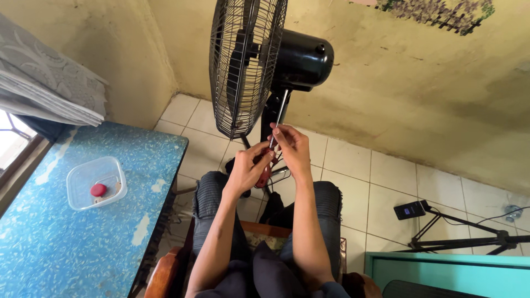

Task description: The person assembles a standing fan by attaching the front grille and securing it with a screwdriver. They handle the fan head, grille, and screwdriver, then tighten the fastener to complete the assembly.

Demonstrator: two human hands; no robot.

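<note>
Both hands meet at the centre of the frame on a screwdriver. Left hand has its fingers clamped round the red handle low down — right hand pinches the metal shaft between fingertips higher up. Its tip points up at the neck of a black fan in the upper middle. At lower left, a clear plastic tub sits on a blue table.
</note>
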